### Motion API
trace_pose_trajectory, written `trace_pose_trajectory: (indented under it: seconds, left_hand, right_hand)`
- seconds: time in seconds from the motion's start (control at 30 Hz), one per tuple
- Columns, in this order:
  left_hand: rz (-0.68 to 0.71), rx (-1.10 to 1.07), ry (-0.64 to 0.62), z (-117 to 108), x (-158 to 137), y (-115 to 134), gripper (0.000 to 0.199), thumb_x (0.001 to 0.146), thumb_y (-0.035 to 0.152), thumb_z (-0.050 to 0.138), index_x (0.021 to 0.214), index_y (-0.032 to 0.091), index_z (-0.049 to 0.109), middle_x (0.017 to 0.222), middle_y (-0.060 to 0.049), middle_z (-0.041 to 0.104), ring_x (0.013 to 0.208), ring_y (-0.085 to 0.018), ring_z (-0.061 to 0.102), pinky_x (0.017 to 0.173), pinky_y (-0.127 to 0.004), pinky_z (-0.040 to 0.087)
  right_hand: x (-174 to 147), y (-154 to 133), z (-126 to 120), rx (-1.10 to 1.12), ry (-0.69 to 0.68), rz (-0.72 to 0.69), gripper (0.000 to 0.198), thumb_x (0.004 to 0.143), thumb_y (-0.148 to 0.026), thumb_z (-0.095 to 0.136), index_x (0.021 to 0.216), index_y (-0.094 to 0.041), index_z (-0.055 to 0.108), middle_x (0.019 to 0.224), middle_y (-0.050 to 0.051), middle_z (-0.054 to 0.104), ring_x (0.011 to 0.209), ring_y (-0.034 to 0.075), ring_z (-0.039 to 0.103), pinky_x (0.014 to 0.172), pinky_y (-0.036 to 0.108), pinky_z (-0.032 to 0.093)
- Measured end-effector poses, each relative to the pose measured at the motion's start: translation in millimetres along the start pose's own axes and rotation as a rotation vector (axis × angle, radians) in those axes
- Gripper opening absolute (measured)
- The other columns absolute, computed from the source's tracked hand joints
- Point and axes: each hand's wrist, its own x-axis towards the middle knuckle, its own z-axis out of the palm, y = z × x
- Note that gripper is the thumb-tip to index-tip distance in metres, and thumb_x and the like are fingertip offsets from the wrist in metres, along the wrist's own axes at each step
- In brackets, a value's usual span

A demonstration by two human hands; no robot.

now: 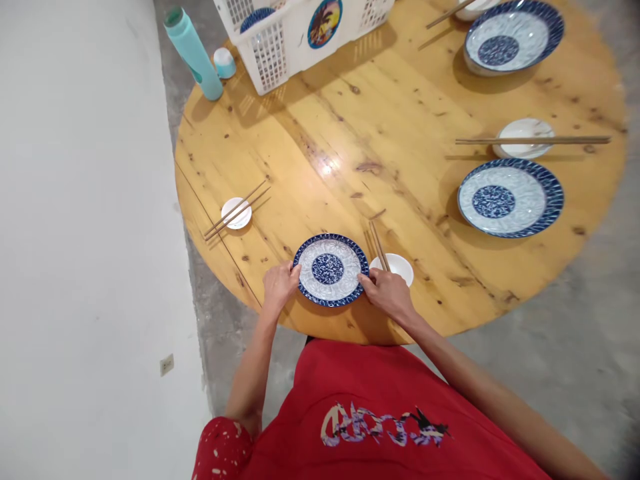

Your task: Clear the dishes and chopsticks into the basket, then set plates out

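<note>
Left hand (281, 287) and right hand (390, 292) are pinching blue-rimmed plate (328, 270) at opposite edges; right hand is partly hiding small dish (401, 267); white basket (293, 57) is standing well apart. Chopsticks (379, 245) are resting on small dish.

Bright, fairly even light seems to fall from above, leaving a white glare spot mid-desk (300, 200). Soft shadows spread beneath the basket (295, 57) and long chopsticks (583, 140). The plate (327, 269) between the hands (281, 285) (390, 292) looks reasonably sharp; the wide view stretches outward, and the right-hand floor (595, 373) blurs, darkening at the lower corner.
</note>
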Motion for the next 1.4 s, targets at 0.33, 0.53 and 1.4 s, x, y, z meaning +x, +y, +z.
trace_pose_trajectory:
  seconds: [0.33, 0.53, 1.4]
  left_hand:
    - [-0.023, 0.214, -0.040, -1, 6, 0, 0.046, 0.103, 0.053, 0.043, 0.095, 0.021, 0.075, 0.096, -0.010, 0.078, 0.095, -0.026, 0.072, 0.071, -0.029, 0.041]
    - [0.047, -0.023, 0.019, 5, 12, -7, 0.031, 0.102, 0.041, 0.048, 0.115, 0.021, 0.067, 0.096, -0.008, 0.077, 0.091, -0.023, 0.070, 0.073, -0.027, 0.041]
    - [0.390, -0.438, 0.297, -11, 24, 258, 0.035, 0.090, 0.037, 0.052, 0.064, 0.022, 0.035, 0.060, 0.004, 0.044, 0.059, -0.012, 0.042, 0.059, -0.025, 0.027]
  right_hand:
    - [-7, -14, -3, -0.204, -0.116, 0.102, 0.048, 0.105, -0.043, 0.039, 0.104, -0.012, 0.076, 0.095, 0.020, 0.076, 0.088, 0.029, 0.072, 0.068, 0.030, 0.039]
    - [-16, -21, 12, -0.045, -0.092, 0.118, 0.039, 0.103, -0.037, 0.048, 0.104, -0.007, 0.072, 0.094, 0.023, 0.074, 0.086, 0.028, 0.070, 0.070, 0.031, 0.040]
    - [32, 182, -176, 0.719, 0.365, -0.070, 0.032, 0.083, -0.036, 0.052, 0.057, -0.024, 0.039, 0.044, -0.003, 0.049, 0.044, 0.014, 0.055, 0.048, 0.023, 0.036]
